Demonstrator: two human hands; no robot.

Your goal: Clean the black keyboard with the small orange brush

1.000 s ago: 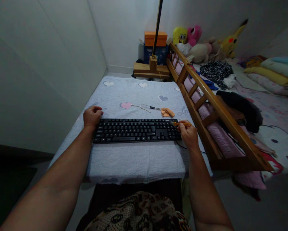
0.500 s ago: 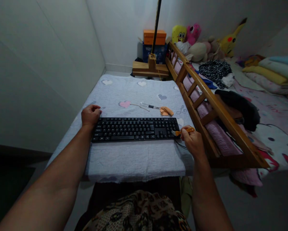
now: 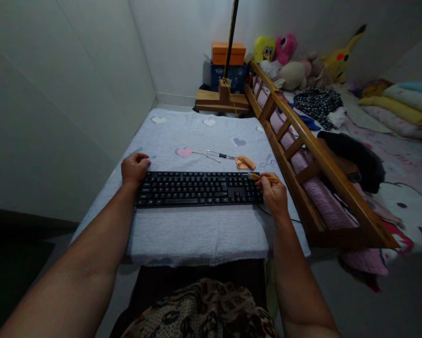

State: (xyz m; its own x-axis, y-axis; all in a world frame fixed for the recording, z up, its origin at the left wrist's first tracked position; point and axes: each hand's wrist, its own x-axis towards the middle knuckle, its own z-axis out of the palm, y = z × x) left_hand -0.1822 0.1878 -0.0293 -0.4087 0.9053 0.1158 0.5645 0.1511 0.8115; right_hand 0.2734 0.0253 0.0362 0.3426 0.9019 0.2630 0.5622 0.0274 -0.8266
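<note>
at left, resting the left grip (image 3: 135,169) with curled fingers at the end of the black keyboard (image 3: 193,188), cannot tell if clasping it, then lying flat keyboard on cloth-covered bench (image 3: 196,234), and at right, with the right grip (image 3: 274,191), pinching an orange-handled brush (image 3: 256,177) at the upper number keys.

Head view, forward and down
From above the lap (image 3: 200,310), across the nearby keyboard (image 3: 196,188) to the wall (image 3: 182,47).
</note>
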